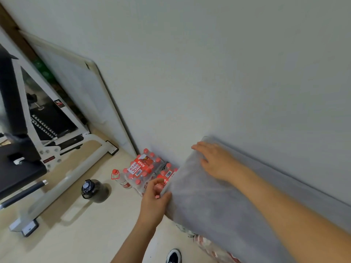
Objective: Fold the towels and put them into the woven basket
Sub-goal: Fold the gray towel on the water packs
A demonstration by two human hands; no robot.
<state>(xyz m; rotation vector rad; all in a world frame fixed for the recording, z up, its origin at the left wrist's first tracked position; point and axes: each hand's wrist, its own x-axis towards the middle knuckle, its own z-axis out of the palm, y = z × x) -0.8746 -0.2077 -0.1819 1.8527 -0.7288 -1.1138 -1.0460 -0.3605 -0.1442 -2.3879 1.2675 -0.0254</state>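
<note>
A grey towel (218,202) lies spread over a raised surface at the lower right, along the wall. My left hand (154,200) pinches the towel's near left corner between thumb and fingers. My right hand (216,162) lies flat on the towel's far left corner with its fingers straight. No woven basket is in view.
Shrink-wrapped packs of red-capped water bottles (141,170) stand on the floor by the wall, just left of the towel. A single bottle (119,179) and a dark jug (93,190) stand further left. White exercise equipment (57,149) fills the left. A patterned cloth (210,245) hangs under the towel.
</note>
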